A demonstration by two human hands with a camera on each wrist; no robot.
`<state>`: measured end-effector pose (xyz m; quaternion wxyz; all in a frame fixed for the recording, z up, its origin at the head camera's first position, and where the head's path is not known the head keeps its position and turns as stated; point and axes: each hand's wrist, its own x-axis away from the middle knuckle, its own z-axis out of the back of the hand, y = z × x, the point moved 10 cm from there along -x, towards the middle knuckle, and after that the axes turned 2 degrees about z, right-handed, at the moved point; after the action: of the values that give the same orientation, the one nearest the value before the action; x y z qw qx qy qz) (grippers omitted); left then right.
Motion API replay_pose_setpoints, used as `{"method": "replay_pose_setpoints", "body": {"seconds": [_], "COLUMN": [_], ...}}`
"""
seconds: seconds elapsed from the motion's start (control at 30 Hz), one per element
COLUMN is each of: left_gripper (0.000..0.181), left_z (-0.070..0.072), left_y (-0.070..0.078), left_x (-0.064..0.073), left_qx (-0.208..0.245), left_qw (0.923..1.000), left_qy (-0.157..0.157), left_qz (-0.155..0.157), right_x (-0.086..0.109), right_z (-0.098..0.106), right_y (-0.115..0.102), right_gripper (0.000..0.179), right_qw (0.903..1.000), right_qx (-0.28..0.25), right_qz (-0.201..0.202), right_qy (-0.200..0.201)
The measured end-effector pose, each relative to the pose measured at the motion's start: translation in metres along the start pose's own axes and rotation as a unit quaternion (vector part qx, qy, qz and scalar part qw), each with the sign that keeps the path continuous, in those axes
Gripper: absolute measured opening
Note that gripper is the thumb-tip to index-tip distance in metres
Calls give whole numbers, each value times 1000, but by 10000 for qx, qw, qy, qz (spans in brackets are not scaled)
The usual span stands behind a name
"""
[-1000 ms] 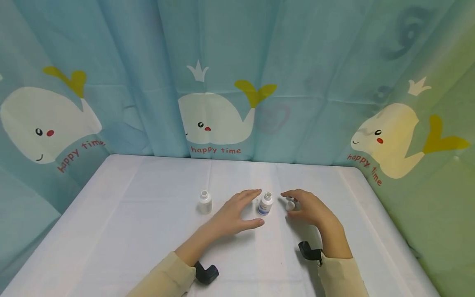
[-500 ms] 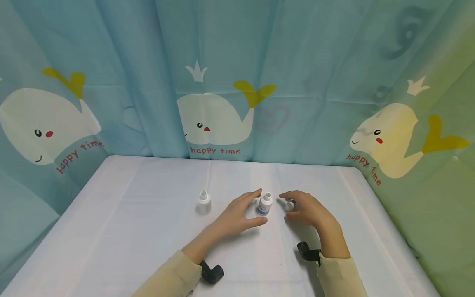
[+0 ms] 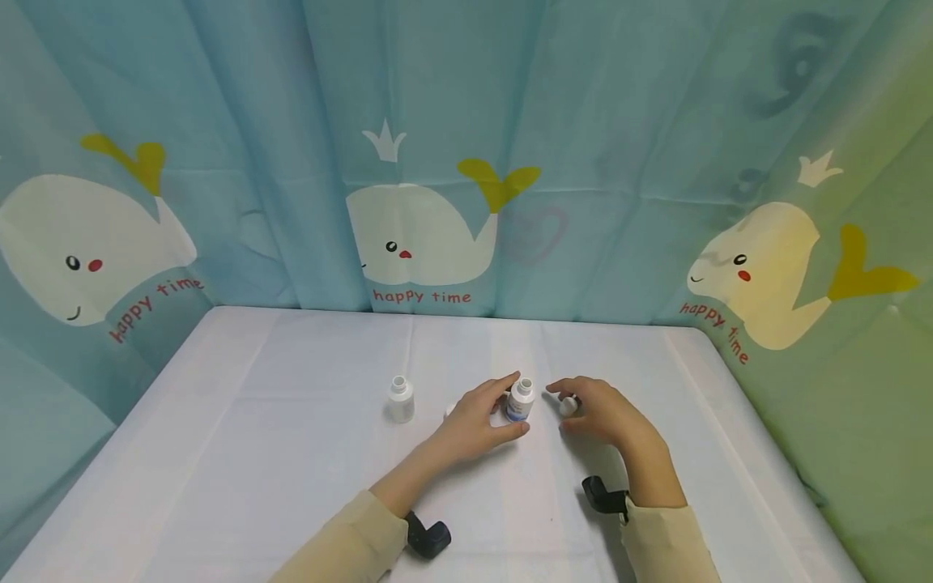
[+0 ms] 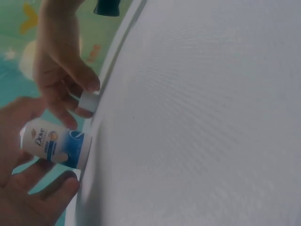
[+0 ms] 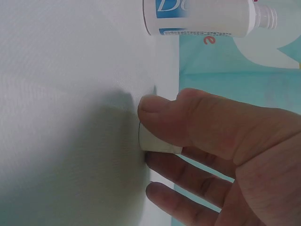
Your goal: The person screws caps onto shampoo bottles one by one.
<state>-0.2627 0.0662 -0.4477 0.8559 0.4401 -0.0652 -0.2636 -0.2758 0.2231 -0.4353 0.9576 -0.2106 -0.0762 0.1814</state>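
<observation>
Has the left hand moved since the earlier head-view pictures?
Yes: in the head view, the left hand has shifted rightward, away from the plain white bottle and closer to the labelled bottle.

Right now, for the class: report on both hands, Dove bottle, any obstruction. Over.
Left hand spread around Dove bottle, contact unclear. Right hand curled round white cap. Dove bottle upright, uncapped. Second white bottle stands off left, not between hands.

Dove btl (image 3: 521,400) standing upright, open-necked, white w/ blue band, lower ctr-rt of frame; white cap (image 3: 568,406) just rt!
</observation>
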Motion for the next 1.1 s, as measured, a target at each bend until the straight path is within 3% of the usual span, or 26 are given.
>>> {"method": "replay_pose_setpoints", "body": {"seconds": [0.23,0.6,0.87,1.1], "left_gripper": [69,53,43,43], "left_z": [-2,-4,-4,2], "left_y": [0,-1,-3,2], "left_x": [-7,-14,-13,-4], "left_qx": [279,189,204,151], "left_qw": [9994,9986,9977,9972], "left_qy": [178,489,626,731], "left_qz": [-49,106,169,81], "right_x": [0,-3,-1,6], "right_z": [1,3,17,34], "right_y": [-2,-2,-16,-40], "right_gripper": [49,38,26,26], "right_qw": [10000,9997,9969,9865], "right_qx": [24,108,204,-113], "right_qz": [71,89,526,1150], "right_qy": [54,177,552,1160]}}
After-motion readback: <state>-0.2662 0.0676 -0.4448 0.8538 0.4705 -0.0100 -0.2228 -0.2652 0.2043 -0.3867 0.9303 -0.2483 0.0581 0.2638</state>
